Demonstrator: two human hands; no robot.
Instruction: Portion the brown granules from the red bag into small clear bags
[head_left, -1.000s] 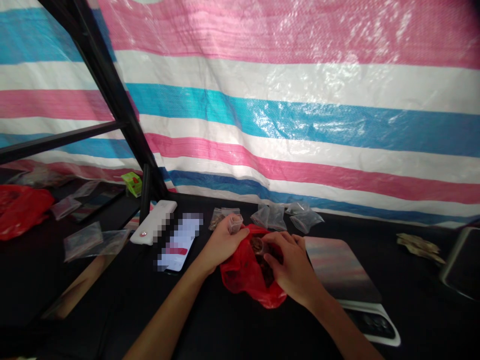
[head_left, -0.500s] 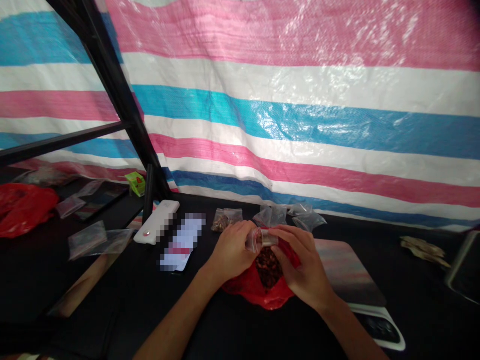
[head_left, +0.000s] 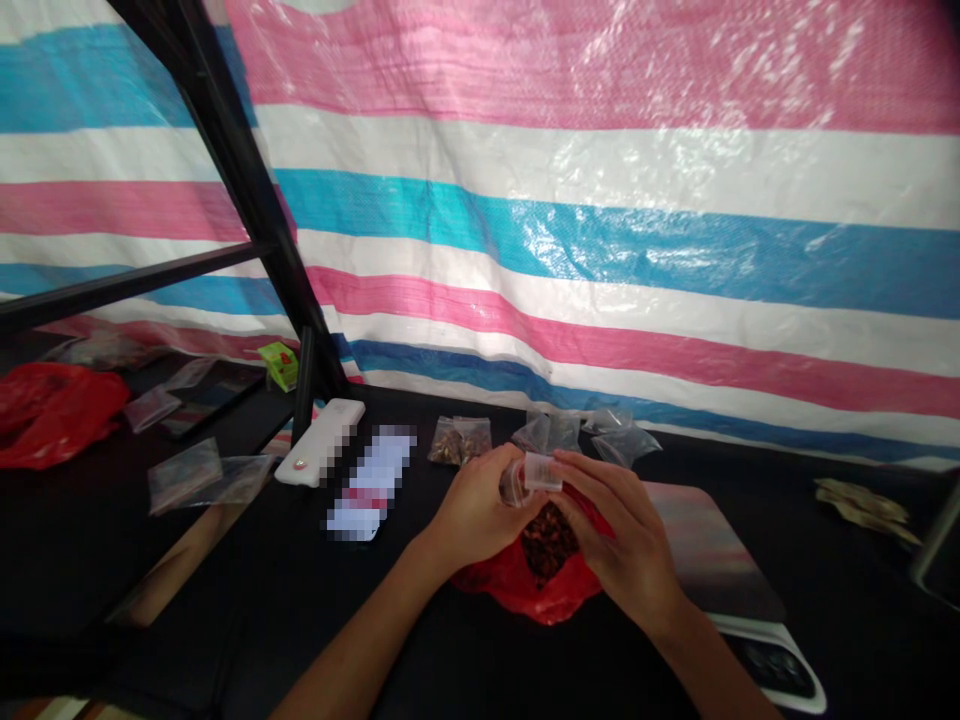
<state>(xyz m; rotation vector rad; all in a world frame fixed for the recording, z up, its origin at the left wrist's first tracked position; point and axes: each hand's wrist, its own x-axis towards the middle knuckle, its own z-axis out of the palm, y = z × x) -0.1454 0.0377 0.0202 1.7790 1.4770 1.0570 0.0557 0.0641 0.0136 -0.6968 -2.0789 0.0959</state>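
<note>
My left hand (head_left: 472, 510) is closed around a small clear plastic bag (head_left: 513, 486), its mouth facing right. Between the fingertips of my right hand (head_left: 634, 535) is a small clear plastic cup (head_left: 543, 471), tipped on its side against the bag's opening. I cannot make out how much is in either. Just below both hands lies an opened red plastic bag (head_left: 551, 606) holding dark brown dried bits (head_left: 551, 545). A flat scale (head_left: 720, 550) with a white front edge sits right of my right hand.
Two filled small bags (head_left: 459, 440) and several clear bags (head_left: 551, 432) lie behind my hands. A phone (head_left: 373, 480) and a white power bank (head_left: 321, 442) are to the left, near a black frame post (head_left: 255, 210). A crumpled tan piece (head_left: 862, 508) lies far right.
The cup has turned in my right fingers and looks clearer, still at the bag's opening. The whole view has shifted slightly, so things appear farther right.
</note>
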